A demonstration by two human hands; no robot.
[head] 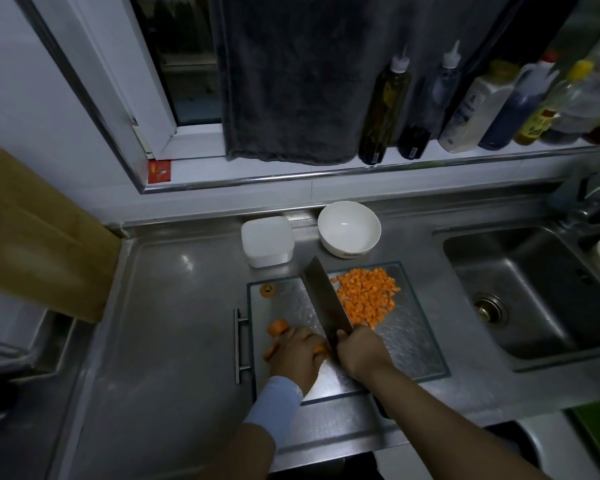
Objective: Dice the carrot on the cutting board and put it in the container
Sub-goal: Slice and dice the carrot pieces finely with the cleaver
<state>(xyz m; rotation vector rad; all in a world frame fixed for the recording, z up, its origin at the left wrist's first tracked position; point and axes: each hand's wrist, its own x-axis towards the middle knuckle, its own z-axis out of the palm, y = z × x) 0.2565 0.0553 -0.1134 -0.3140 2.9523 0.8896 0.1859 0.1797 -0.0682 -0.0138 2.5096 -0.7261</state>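
Observation:
A glass cutting board (409, 341) lies on the steel counter. A heap of diced carrot (366, 296) covers its far right part. My right hand (359, 351) grips the handle of a cleaver (326, 303), whose blade points away over the board. My left hand (300, 355) holds down carrot pieces (321, 349) right beside the blade. A carrot chunk (278, 328) and another piece (270, 351) lie by my left fingers. The carrot's cut end (267, 290) sits at the board's far left corner. A white square container (267, 245) stands behind the board.
A white bowl (349, 228) stands next to the container. The sink (534, 292) lies to the right. Several bottles (465, 102) line the window ledge, with a dark towel (291, 81) hanging there. A brown board (39, 237) leans at the left.

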